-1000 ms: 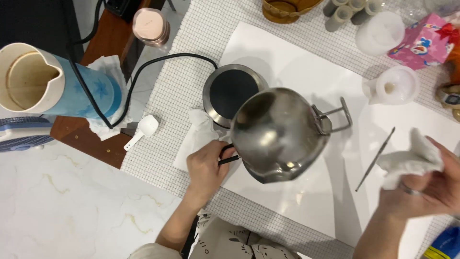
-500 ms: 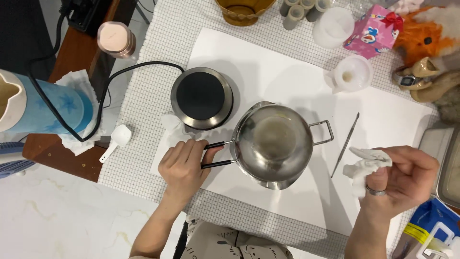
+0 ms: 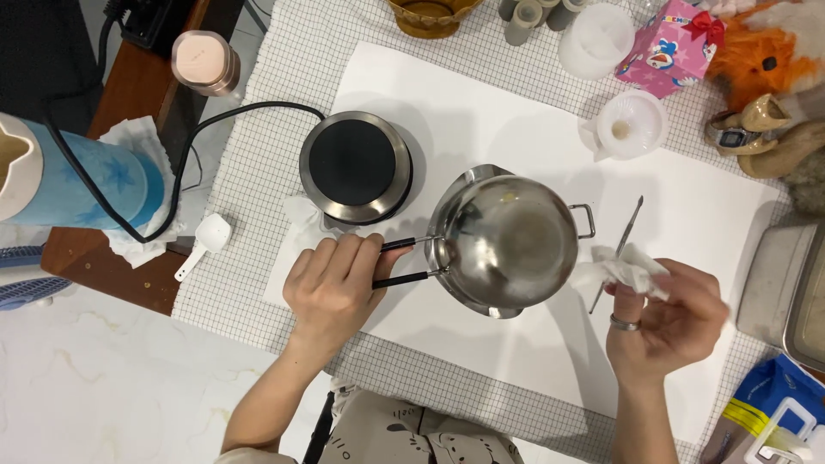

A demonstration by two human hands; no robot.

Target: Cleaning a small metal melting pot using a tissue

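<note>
Handle of the pot is mostly hidden: your left hand is clenched around its 2 black-sleeved wire bars, and only their ends show where they meet the rim. Your right hand pinches a crumpled white tissue between thumb and fingers, just beside the pot's right edge; whether tissue and pot touch cannot be told. A ring sits on 1 finger of that hand.

Cut off by the frame: blue jug at left, brown bowl and grey tubes at top, metal tray and blue packet at right.

Counts: 1 pot, 1 round hotplate, 1 thin metal tool partly under the tissue, 1 white scoop, 1 pink-lidded jar, 1 pink box.

Pot: steel, round, shiny, inside dull with a faint smear near the far wall; small loop handle on its right side, pouring lip toward you. It sits over the white sheet, just right of the hotplate, tilted slightly; whether its base rests on the sheet cannot be told.
</note>
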